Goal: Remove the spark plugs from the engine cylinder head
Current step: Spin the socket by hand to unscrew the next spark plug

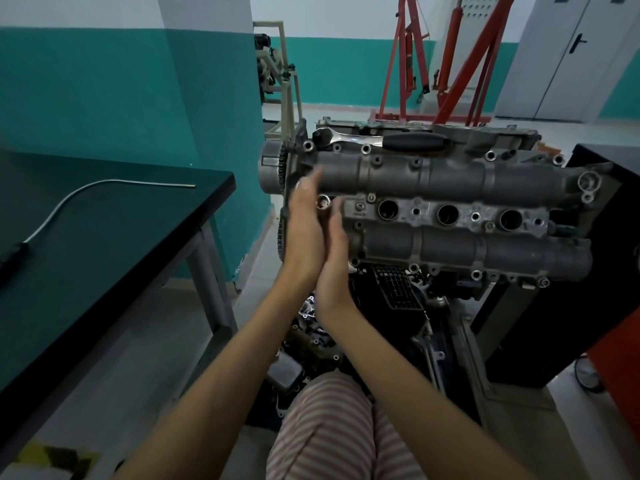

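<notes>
Both hands are flat, palms facing each other, fingers straight, over the leftmost plug well of the cylinder head (450, 174). Left hand (304, 233) and right hand (334, 268) are pressed together at the heels; between their fingers sits a chrome socket/extension end (323, 202), sticking up out of that well. Neither hand curls round it, straight fingers only, touching it from both sides. Cannot tell if a plug is inside the socket.

To the right of the hands, three more plug wells (388, 209) lie in a row between the two cam housings; they look dark, contents not visible.

Beyond the fingertips, a ratchet (381, 140) with a black handle lies across the far edge of the head, well apart from both hands.

Left of the left hand, a dark bench (104, 254) carries a flexible pick-up tool (86, 192), thin metal shaft and black grip.

Far behind the head: a red engine crane (450, 64).
</notes>
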### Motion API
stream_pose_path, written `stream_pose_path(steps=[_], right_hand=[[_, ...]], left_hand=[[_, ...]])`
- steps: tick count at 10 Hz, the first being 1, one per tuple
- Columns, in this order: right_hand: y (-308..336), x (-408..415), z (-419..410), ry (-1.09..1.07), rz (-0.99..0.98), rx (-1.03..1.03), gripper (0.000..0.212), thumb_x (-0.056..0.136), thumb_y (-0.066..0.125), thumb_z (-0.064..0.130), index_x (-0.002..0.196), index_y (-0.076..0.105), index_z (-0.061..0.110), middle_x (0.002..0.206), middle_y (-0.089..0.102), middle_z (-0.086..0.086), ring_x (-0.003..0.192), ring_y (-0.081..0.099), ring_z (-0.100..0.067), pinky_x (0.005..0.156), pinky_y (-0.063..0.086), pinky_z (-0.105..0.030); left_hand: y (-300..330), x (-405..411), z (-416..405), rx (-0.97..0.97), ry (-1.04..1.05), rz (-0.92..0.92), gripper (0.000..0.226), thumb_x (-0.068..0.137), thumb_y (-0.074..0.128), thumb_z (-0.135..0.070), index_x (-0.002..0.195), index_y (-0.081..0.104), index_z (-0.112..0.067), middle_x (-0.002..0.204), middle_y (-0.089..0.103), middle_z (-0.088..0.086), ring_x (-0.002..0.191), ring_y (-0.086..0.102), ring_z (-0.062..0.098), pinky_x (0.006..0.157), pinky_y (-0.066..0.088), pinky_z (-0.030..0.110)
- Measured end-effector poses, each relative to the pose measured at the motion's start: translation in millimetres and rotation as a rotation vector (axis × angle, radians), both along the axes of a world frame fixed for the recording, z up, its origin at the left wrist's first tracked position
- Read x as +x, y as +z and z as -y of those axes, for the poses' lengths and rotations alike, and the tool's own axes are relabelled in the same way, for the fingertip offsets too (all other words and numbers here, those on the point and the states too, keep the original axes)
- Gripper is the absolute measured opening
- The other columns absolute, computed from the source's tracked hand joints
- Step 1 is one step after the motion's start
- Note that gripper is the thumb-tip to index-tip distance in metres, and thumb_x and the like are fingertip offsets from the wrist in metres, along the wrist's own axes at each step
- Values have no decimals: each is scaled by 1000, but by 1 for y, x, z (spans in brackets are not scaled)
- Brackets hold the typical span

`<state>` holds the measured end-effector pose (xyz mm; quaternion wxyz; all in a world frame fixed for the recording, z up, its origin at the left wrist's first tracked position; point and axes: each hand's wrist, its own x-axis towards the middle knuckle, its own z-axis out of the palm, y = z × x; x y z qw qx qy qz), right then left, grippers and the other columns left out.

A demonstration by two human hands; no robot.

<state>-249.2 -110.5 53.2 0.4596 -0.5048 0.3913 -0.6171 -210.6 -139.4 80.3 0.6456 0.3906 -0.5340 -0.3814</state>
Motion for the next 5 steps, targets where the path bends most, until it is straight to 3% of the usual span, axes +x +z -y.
stream_pose_path(steps=[1,2,3,4,5], right_hand=[[13,2,4,22,48,-69,50,100,23,42,144,25,17,147,31,6,127,31,8,103,27,-10],[51,-8,27,21,72,-144,46,101,15,39,134,34,12,116,44,26,94,43,27,78,37,3],[57,-12,37,-43,44,-165,54,97,22,46,134,39,11,129,52,7,88,55,14,70,35,5],[35,-4,24,10,34,-65,62,96,27,49,146,19,13,153,20,0,122,31,9,86,24,8],[5,5,10,83,165,-38,69,91,28,47,149,7,16,156,7,3,138,15,0,112,16,-15]], left_hand=[[-19,-1,-11,63,-186,46,58,96,23,-54,144,33,-23,149,32,-13,127,30,-15,106,24,8],[-35,-5,-31,75,-164,-86,51,99,18,-41,145,30,-23,148,35,-9,132,33,-1,114,27,33],[-27,-4,-26,-5,-51,-146,48,102,14,-33,145,28,-18,149,34,-4,134,33,3,114,25,32],[2,5,-7,-50,-57,-127,55,100,9,-40,146,23,-13,151,28,-3,137,27,3,114,20,22],[12,5,9,-24,-236,-84,59,98,7,-48,140,34,-17,141,41,-10,131,35,1,113,23,26]])
